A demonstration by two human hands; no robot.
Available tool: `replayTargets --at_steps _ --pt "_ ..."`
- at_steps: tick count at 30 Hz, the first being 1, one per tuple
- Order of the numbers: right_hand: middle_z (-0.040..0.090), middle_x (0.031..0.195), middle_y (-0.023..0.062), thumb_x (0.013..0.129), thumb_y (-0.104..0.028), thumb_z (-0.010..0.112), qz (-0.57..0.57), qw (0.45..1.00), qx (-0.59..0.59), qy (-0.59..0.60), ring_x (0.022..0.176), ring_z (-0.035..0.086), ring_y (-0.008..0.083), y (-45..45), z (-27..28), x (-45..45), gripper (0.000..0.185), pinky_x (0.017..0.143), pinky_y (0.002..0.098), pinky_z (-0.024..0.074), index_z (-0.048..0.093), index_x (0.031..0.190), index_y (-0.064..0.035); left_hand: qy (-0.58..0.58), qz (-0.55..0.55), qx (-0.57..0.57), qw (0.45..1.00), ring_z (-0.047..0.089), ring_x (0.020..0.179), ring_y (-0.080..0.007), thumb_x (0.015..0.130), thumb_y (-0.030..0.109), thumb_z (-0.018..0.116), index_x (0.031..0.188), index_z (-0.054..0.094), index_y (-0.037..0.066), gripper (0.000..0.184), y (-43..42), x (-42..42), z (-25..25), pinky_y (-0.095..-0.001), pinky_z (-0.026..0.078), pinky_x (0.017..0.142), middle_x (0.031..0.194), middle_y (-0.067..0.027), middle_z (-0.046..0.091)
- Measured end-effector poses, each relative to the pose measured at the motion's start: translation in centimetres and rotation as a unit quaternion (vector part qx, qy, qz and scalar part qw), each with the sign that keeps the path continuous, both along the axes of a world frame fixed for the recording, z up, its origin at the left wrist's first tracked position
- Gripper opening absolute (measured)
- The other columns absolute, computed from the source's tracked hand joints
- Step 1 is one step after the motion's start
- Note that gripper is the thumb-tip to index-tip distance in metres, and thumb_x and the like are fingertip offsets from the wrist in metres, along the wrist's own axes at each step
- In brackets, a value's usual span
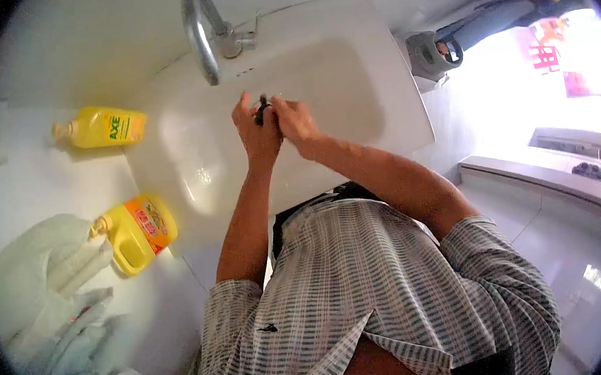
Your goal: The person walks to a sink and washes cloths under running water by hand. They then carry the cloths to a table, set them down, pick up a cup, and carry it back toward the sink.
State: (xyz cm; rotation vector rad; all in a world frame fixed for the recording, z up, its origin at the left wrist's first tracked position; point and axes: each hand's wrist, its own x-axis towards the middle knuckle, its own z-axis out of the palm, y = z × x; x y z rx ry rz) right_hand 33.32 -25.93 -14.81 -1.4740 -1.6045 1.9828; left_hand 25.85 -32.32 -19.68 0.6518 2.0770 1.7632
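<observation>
Over the white sink [326,76], my two hands come together in front of the tap [200,34]. My left hand [261,137] is closed around a small dark object [262,110], with its thumb or a finger sticking up at the side. My right hand [296,121] presses its bent fingers against the same object from the right. The object looks black with a lighter edge. It is partly hidden by the fingers and too small to name. No stream of water shows under the spout.
A yellow AXE bottle [106,126] lies left of the sink, and a yellow jug with an orange label [147,227] sits nearer. Pale cloths [26,264] and plastic bags [101,366] fill the lower left. A grey object [432,55] stands beyond the sink's right edge, near a bright window.
</observation>
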Motion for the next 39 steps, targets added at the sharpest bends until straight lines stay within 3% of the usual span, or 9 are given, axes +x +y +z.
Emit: replayTargets --at_steps 4,8,13,18,23,27,33,36,39 --pt "0.064 0.11 0.0237 0.1 -0.022 0.048 0.101 0.917 0.385 0.027 0.105 0.061 0.0405 -3.0 -0.2 0.8 0.029 0.095 0.0511 0.0441 0.063 0.11 0.0019 -0.52 -0.132 0.21 0.817 0.061 0.098 -0.0258 0.098 0.052 0.054 0.127 0.052 0.006 0.055 -1.9 -1.4 1.5 -0.038 0.05 0.093 0.109 -0.0134 0.061" --pt "0.06 0.124 0.019 0.089 -0.017 0.063 0.19 0.775 0.599 0.067 0.123 0.053 0.0365 -2.4 0.4 1.1 0.03 0.105 0.0536 0.0368 0.063 0.115 -0.002 -0.642 -0.099 0.188 0.737 0.059 0.115 -0.0275 0.102 0.053 0.047 0.129 0.055 0.001 0.059 -2.7 -1.5 8.8 -0.0416 0.049 0.1 0.122 -0.0129 0.061" --pt "0.045 0.143 0.023 0.083 -0.02 0.067 0.225 0.685 0.691 0.043 0.144 0.031 0.0356 -2.1 2.6 0.4 0.037 0.111 0.0608 0.0283 0.064 0.115 -0.003 -0.55 -0.139 0.193 0.801 0.059 0.115 -0.026 0.099 0.056 0.052 0.128 0.054 0.002 0.06 -2.9 -2.0 8.1 -0.0441 0.051 0.099 0.122 -0.0126 0.061" --pt "0.036 0.151 0.0284 0.094 -0.028 0.058 0.336 0.727 0.599 -0.016 0.147 0.025 0.0411 -2.2 2.6 0.5 0.06 0.113 0.0632 0.0259 0.038 0.148 -0.009 -0.574 -0.094 0.172 0.795 0.065 0.1 -0.0245 0.1 0.052 0.053 0.113 0.059 0.005 0.049 -2.3 -2.9 6.9 -0.0436 0.057 0.087 0.104 -0.0091 0.065" --pt "0.029 0.152 0.0342 0.103 -0.032 0.049 0.379 0.811 0.445 -0.016 0.147 0.022 0.0468 -3.0 1.3 3.7 0.066 0.113 0.0628 0.0263 0.017 0.157 -0.0106 -0.505 -0.018 0.097 0.858 0.057 0.054 -0.0189 0.096 0.041 0.062 0.081 0.055 0.011 0.034 -1.3 -6.1 2.2 -0.0368 0.048 0.047 0.066 -0.0014 0.053" --pt "0.038 0.148 0.0322 0.102 -0.041 0.05 0.321 0.87 0.367 -0.076 0.132 0.044 0.0487 -1.9 -1.9 5.4 0.062 0.109 0.06 0.0349 0.036 0.149 -0.0035 -0.35 0.028 -0.053 0.935 0.049 0.051 -0.0153 0.089 0.028 0.063 0.071 0.05 0.008 0.03 0.5 -6.5 1.3 -0.0369 0.038 0.045 0.06 0.0004 0.046" --pt "0.063 0.116 0.0292 0.104 -0.044 0.041 -0.105 0.974 -0.199 -0.036 0.095 0.066 0.0414 -0.1 -0.5 4.7 0.053 0.088 0.0461 0.0521 0.059 0.125 0.0015 -0.136 -0.056 -0.149 0.978 0.046 0.054 -0.0148 0.09 0.032 0.064 0.063 0.047 0.003 0.043 0.9 -3.1 -1.1 -0.0387 0.039 0.052 0.06 -0.0015 0.049" --pt "0.065 0.107 0.024 0.103 -0.045 0.045 -0.075 0.988 -0.137 -0.004 0.093 0.068 0.0321 0.0 -2.8 3.5 0.056 0.084 0.0396 0.0537 0.052 0.135 0.0009 -0.152 -0.083 -0.05 0.984 0.05 0.064 -0.0169 0.097 0.034 0.058 0.072 0.053 -0.002 0.043 1.3 -0.3 -1.8 -0.038 0.041 0.06 0.064 -0.0042 0.052" --pt "0.065 0.105 0.0216 0.104 -0.029 0.043 0.02 0.98 0.195 0.029 0.086 0.065 0.0354 -1.5 -0.5 2.5 0.043 0.081 0.0398 0.0528 0.05 0.135 -0.0008 -0.283 -0.088 0.016 0.955 0.058 0.077 -0.0198 0.102 0.032 0.05 0.088 0.057 0.001 0.034 0.4 1.6 3.0 -0.038 0.048 0.074 0.081 -0.0055 0.06"
